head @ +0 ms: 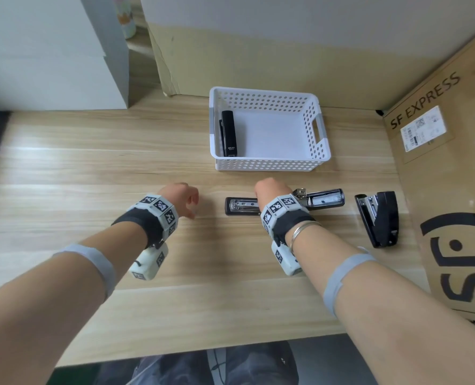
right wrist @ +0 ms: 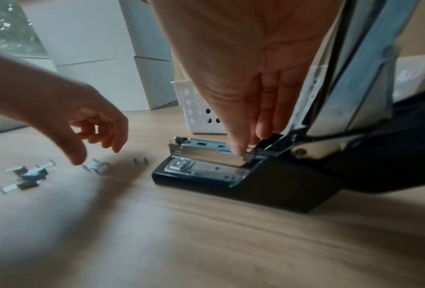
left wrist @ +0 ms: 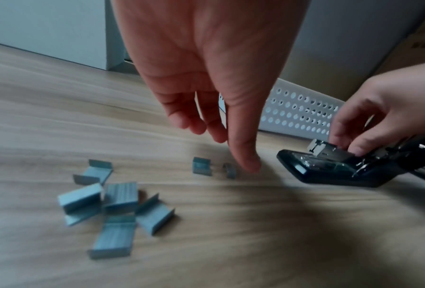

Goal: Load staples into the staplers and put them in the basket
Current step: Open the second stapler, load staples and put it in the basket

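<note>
A black stapler (head: 241, 207) lies swung open on the wooden table, its metal magazine (right wrist: 206, 154) bare and its top arm (head: 325, 198) folded back to the right. My right hand (right wrist: 245, 144) pinches the magazine near the hinge with thumb and fingertips. My left hand (left wrist: 218, 140) hangs over the table just left of the stapler, fingers loose and holding nothing. Two short staple pieces (left wrist: 202, 166) lie under its thumb. A loose pile of staple strips (left wrist: 115, 204) lies further left. The white perforated basket (head: 264, 165) behind the hands holds a closed black stapler (head: 228, 134).
A third black stapler (head: 378, 218), partly open, lies to the right beside a brown SF Express carton (head: 439, 129). Cardboard and white boxes (head: 50, 65) stand along the back and left. Bare tabletop (head: 91, 162) stretches left and toward the front edge.
</note>
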`<control>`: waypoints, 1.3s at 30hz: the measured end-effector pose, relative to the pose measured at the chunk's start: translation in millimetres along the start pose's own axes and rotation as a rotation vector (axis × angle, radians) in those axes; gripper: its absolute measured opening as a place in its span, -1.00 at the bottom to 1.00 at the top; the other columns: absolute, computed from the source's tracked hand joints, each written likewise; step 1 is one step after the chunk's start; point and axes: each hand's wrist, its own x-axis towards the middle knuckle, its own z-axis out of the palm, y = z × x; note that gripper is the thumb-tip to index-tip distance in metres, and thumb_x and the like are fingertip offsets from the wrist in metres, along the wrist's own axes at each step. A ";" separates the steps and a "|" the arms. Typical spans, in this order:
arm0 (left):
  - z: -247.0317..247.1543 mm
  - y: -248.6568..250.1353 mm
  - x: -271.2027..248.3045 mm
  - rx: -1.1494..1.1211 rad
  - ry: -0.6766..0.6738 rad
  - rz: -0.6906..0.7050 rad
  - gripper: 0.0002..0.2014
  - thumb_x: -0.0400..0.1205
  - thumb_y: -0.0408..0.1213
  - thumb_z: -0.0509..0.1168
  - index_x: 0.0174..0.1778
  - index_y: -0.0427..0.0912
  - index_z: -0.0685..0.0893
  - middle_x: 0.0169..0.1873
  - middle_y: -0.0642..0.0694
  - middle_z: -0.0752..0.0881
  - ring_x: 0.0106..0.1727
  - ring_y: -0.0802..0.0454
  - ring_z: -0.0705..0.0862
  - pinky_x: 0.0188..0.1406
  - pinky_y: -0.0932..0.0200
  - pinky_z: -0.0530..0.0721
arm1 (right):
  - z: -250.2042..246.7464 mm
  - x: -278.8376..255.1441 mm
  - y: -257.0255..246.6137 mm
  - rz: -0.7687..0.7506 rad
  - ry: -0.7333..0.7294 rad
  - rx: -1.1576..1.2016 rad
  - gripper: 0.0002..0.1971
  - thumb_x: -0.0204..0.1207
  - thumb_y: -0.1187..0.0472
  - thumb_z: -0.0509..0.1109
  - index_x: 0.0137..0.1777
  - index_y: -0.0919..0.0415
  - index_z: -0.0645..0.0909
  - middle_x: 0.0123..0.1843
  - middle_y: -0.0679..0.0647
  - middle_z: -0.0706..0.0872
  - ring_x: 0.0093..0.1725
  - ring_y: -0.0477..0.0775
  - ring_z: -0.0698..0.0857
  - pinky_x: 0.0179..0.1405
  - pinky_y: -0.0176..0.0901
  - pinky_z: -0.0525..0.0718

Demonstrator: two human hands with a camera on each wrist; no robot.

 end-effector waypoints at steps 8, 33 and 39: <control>13.4 -8.5 -2.7 0.024 0.064 0.014 -0.75 0.43 -0.31 0.45 0.02 -0.19 0.67 0.04 -0.19 0.67 0.09 -0.19 0.64 0.01 0.10 0.59 | -1.1 -0.1 -1.3 -0.046 0.071 0.067 -0.69 0.51 0.46 0.30 0.20 0.24 0.67 0.16 0.19 0.70 0.17 0.22 0.68 0.10 -0.02 0.72; 12.2 -8.1 -5.7 0.024 -0.023 -0.061 -0.83 0.50 -0.29 0.33 -0.01 -0.18 0.67 0.07 -0.17 0.66 0.11 -0.14 0.64 0.11 0.02 0.63 | 12.8 -5.2 -0.5 -0.123 0.176 0.089 -0.72 0.57 0.41 0.24 0.19 0.21 0.68 0.15 0.13 0.71 0.23 0.18 0.62 0.11 0.02 0.70; -5.0 10.8 -3.6 -0.131 0.151 0.017 -0.87 0.56 -0.32 0.29 0.01 -0.17 0.61 -0.09 -0.07 0.67 -0.18 0.03 0.58 -0.26 0.34 0.51 | 10.5 -5.4 5.3 -0.143 0.197 0.164 -0.74 0.60 0.35 0.22 0.15 0.14 0.68 0.15 0.09 0.71 0.20 0.15 0.63 0.04 -0.04 0.65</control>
